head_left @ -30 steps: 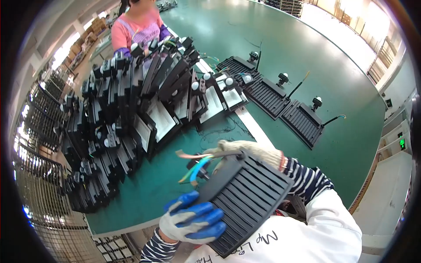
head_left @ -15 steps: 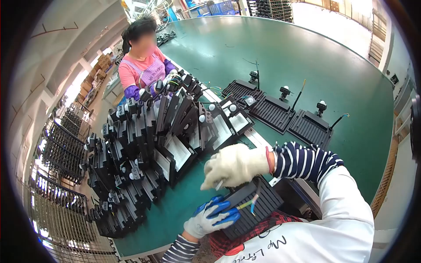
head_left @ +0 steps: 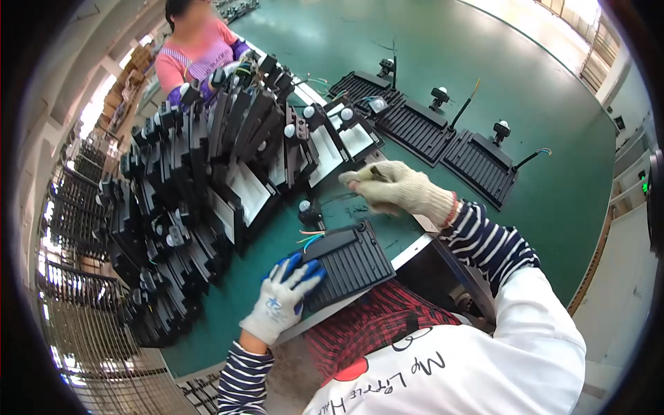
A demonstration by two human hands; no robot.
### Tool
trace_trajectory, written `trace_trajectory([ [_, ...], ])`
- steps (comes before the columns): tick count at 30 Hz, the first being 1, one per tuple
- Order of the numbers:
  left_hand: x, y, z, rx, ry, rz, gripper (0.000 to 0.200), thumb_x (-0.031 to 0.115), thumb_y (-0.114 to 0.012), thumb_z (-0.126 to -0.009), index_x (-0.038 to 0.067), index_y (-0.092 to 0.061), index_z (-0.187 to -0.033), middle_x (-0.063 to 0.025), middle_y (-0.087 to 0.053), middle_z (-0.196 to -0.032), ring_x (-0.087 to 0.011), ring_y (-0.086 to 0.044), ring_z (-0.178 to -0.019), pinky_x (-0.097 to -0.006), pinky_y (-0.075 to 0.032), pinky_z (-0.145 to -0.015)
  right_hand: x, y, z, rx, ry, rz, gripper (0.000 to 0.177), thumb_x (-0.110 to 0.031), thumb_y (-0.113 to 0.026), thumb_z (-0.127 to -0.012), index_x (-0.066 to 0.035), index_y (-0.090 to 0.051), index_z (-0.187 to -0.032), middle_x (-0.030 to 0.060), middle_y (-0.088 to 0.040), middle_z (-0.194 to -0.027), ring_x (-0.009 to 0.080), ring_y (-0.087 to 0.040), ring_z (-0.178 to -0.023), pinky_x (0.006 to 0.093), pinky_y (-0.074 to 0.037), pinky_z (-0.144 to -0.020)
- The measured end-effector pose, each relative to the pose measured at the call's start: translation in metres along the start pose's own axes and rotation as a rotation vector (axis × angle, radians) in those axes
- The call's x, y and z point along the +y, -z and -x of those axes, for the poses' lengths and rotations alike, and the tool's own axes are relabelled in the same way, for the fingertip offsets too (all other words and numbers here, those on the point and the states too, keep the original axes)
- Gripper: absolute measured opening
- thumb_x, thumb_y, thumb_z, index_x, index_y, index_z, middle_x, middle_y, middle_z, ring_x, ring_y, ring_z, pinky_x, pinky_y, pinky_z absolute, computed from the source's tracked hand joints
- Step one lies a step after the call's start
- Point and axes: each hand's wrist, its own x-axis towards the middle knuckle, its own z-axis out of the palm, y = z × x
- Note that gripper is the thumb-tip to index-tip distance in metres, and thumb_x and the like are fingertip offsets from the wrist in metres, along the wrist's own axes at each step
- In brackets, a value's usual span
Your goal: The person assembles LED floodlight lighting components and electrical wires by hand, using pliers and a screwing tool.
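A black ribbed lamp housing (head_left: pixel 353 266) lies on the green table by the near edge, its round white sensor (head_left: pixel 305 206) at the far side and coloured wires (head_left: pixel 315 240) showing on top. My left hand (head_left: pixel 280 297), in a white and blue glove, rests on the housing's left side with fingers spread. My right hand (head_left: pixel 398 188), in a cream glove, is raised beyond the housing, with its fingers curled and pinched; a small dark thing shows at the fingers, too unclear to name.
Many black lamps with white sensors (head_left: pixel 194 173) stand packed at the left. Several ribbed housings (head_left: pixel 481 166) lie on the green table (head_left: pixel 553 180) at the right. A co-worker in a pink top (head_left: pixel 169 69) has gloved hands at the far lamps.
My right hand has moved up and away from the housing. The housing now lies turned, flatter on the table, its sensor visible. My left hand has shifted to its left side. The view has shifted.
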Motion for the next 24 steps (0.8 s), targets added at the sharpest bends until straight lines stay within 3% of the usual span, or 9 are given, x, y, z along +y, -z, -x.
trace_trajectory([
  [2, 0.004, -0.002, -0.005, 0.146, 0.150, 0.115, 0.055, 0.006, -0.071, -0.073, 0.012, -0.065, -0.127, -0.0127, -0.066, -0.125, -0.0357, -0.062, -0.113, -0.0466, -0.049, -0.098, 0.008, 0.000, 0.017, -0.201, 0.124, -0.251, 0.045, -0.017, -0.071, -0.093, 0.001, -0.059, -0.132, 0.0109, -0.064, -0.130, 0.0070, -0.060, -0.080, 0.0225, -0.051, -0.067],
  [3, 0.008, -0.004, -0.015, 0.248, 0.210, 0.159, 0.049, 0.009, -0.071, -0.077, 0.006, -0.064, -0.126, -0.0187, -0.068, -0.114, -0.0374, -0.066, -0.102, -0.0457, -0.052, -0.092, 0.020, -0.003, 0.009, -0.269, 0.179, -0.205, 0.052, -0.012, -0.074, -0.089, 0.005, -0.055, -0.134, 0.0170, -0.046, -0.152, 0.0127, -0.063, -0.096, 0.0270, -0.053, -0.078],
  [6, 0.018, -0.022, -0.054, 0.267, 0.349, 0.446, 0.047, 0.009, -0.071, -0.079, 0.004, -0.063, -0.125, -0.0216, -0.069, -0.106, -0.0403, -0.066, -0.095, -0.0462, -0.052, -0.087, 0.019, -0.033, 0.007, -0.080, 0.622, 0.343, 0.058, -0.024, -0.076, -0.086, 0.000, -0.056, -0.134, 0.0182, -0.067, -0.126, 0.0282, -0.070, -0.104, 0.0397, -0.055, -0.084],
  [10, 0.028, -0.070, -0.090, 0.574, 0.269, 0.836, 0.038, 0.018, -0.067, -0.087, 0.001, -0.060, -0.120, -0.0214, -0.069, -0.108, -0.0398, -0.066, -0.099, -0.0462, -0.051, -0.085, -0.024, -0.057, 0.023, 0.057, 0.656, 0.903, 0.035, -0.040, -0.068, -0.087, -0.019, -0.070, -0.115, 0.0096, -0.072, -0.093, 0.0309, -0.071, -0.087, 0.0416, -0.056, -0.074],
  [12, 0.044, -0.067, -0.108, 0.644, 0.368, 1.063, 0.043, 0.034, -0.061, -0.096, 0.000, -0.060, -0.122, -0.0207, -0.069, -0.106, -0.0377, -0.067, -0.104, -0.0423, -0.051, -0.087, -0.013, -0.056, 0.020, 0.251, 0.673, 0.665, 0.028, -0.038, -0.066, -0.088, -0.016, -0.071, -0.106, 0.0108, -0.071, -0.089, 0.0325, -0.071, -0.083, 0.0431, -0.056, -0.073],
  [15, 0.043, -0.094, -0.125, 0.707, 0.324, 0.804, 0.068, 0.054, -0.055, -0.095, -0.004, -0.055, -0.131, -0.0210, -0.068, -0.106, -0.0391, -0.068, -0.097, -0.0411, -0.052, -0.082, -0.021, -0.053, 0.032, 0.315, 0.410, 0.744, 0.028, -0.039, -0.064, -0.091, -0.012, -0.071, -0.096, 0.0124, -0.070, -0.084, 0.0328, -0.070, -0.081, 0.0427, -0.056, -0.070],
  [18, 0.047, -0.095, -0.121, 0.680, 0.302, 0.737, 0.066, 0.055, -0.061, -0.094, -0.002, -0.058, -0.128, -0.0172, -0.070, -0.107, -0.0317, -0.069, -0.102, -0.0380, -0.052, -0.088, 0.005, -0.057, 0.026, 0.385, 0.344, 0.348, 0.028, -0.035, -0.064, -0.093, -0.008, -0.070, -0.090, 0.0127, -0.069, -0.079, 0.0323, -0.069, -0.077, 0.0391, -0.055, -0.066],
  [22, 0.042, -0.099, -0.118, 0.603, 0.301, 0.590, 0.057, 0.048, -0.060, -0.094, -0.002, -0.062, -0.120, -0.0193, -0.070, -0.099, -0.0390, -0.070, -0.092, -0.0422, -0.053, -0.080, 0.017, -0.060, 0.031, 0.389, 0.450, -0.044, 0.026, -0.022, -0.060, -0.100, 0.001, -0.073, -0.101, 0.0029, -0.067, -0.077, 0.0072, -0.059, -0.070, 0.0249, -0.050, -0.063],
  [24, 0.041, -0.095, -0.120, 0.617, 0.230, 0.536, 0.047, 0.037, -0.062, -0.089, -0.001, -0.062, -0.117, -0.0205, -0.068, -0.095, -0.0425, -0.067, -0.086, -0.0450, -0.053, -0.074, 0.016, -0.061, 0.035, 0.377, 0.408, -0.134, 0.027, -0.023, -0.061, -0.100, 0.001, -0.074, -0.102, 0.0037, -0.068, -0.080, 0.0070, -0.060, -0.072, 0.0243, -0.049, -0.065],
])
